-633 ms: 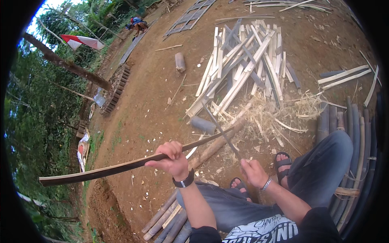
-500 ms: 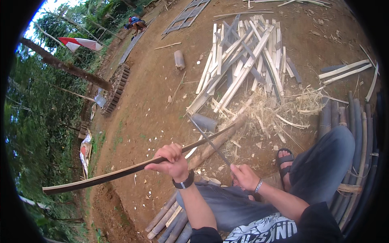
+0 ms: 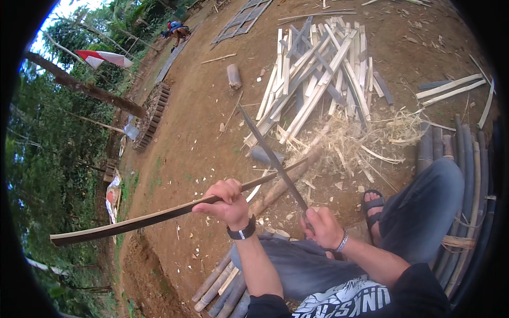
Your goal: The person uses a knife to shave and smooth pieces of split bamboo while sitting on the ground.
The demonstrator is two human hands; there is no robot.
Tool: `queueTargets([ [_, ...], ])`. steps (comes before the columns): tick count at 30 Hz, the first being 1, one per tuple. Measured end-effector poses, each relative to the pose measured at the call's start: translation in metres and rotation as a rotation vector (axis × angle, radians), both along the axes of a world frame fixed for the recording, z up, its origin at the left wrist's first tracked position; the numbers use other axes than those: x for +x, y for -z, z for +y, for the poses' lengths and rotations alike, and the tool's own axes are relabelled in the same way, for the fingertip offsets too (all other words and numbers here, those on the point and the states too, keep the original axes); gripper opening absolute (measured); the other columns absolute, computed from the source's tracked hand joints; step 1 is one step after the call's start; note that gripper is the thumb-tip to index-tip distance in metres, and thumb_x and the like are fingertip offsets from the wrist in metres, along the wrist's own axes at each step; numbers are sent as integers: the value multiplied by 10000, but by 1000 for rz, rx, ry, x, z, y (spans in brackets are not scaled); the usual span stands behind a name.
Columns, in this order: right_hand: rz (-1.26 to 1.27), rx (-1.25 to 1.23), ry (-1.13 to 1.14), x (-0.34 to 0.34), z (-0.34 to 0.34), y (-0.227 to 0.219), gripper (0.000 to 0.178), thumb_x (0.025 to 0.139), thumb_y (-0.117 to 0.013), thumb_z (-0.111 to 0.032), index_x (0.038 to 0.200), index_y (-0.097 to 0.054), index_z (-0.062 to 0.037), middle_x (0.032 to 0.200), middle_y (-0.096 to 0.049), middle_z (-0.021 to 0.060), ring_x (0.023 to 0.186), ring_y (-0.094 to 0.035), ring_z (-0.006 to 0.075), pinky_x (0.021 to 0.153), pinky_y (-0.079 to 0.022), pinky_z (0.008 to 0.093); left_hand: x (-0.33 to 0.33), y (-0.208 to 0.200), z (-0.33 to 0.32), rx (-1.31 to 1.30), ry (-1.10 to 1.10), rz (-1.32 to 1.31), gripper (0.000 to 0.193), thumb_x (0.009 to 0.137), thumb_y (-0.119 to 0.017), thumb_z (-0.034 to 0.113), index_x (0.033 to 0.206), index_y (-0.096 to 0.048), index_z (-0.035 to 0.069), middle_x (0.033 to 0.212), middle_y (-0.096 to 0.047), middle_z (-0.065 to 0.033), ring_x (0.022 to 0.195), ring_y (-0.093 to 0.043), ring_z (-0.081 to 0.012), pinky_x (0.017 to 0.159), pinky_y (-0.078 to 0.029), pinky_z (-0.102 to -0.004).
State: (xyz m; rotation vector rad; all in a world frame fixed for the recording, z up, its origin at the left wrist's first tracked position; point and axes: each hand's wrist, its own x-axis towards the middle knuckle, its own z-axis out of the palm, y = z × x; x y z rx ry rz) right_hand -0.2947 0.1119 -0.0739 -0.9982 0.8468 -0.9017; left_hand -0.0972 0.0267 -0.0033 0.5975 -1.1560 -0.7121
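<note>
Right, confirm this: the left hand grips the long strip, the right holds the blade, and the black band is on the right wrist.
The wrist is wrong: the head view shows the black band on the left wrist. The rest stands: the left hand grips the long strip, the right hand holds the blade.

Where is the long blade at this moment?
In the head view, the long blade is near the centre, pointing up-left from the right hand and crossing in the picture the bamboo strip held by the left hand.
</note>
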Motion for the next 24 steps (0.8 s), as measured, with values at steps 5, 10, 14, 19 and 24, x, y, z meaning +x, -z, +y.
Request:
queueTargets([
  [5, 32, 119, -59, 15, 0, 31, 607, 982, -367, -475, 589, -494, -30, 456, -453, 13, 449, -468, 100, 460, -374, 273, 4, -2, -2, -3, 16, 38, 743, 848, -234, 774, 526, -288, 107, 462, -268, 16, 430, -226, -130, 457, -184, -289],
  [10, -70, -112, 64, -4, -1, -15, 598, 984, -370, -473, 598, -489, -31, 464, -458, 3, 434, -464, 102, 441, -373, 273, -2, -2, -4, 7, -26, -8, 745, 850, -217, 774, 526, -284, 107, 462, -272, 14, 428, -246, -127, 454, -196, -288],
  [14, 49, 401, -12, 7, 0, 50, 597, 985, -370, -468, 588, -482, -37, 474, -465, 6, 374, -434, 109, 374, -358, 273, -5, -6, -5, 0, -40, -1, 733, 864, -207, 759, 524, -277, 113, 465, -247, 20, 423, -213, -117, 449, -182, -277],
  [19, -176, 185, 27, -11, -3, 22, 602, 980, -360, -501, 638, -496, -25, 463, -447, 15, 374, -435, 96, 360, -346, 252, -5, -5, -10, -2, -42, 7, 725, 876, -200, 747, 526, -277, 116, 477, -237, 21, 424, -191, -113, 447, -170, -270],
  [24, -167, 199, -40, 2, 5, 24, 596, 980, -367, -499, 630, -484, -32, 462, -443, 12, 382, -429, 87, 366, -338, 243, -16, -10, -14, -10, -35, -16, 723, 882, -198, 739, 528, -279, 114, 481, -235, 22, 426, -190, -115, 449, -172, -272],
])
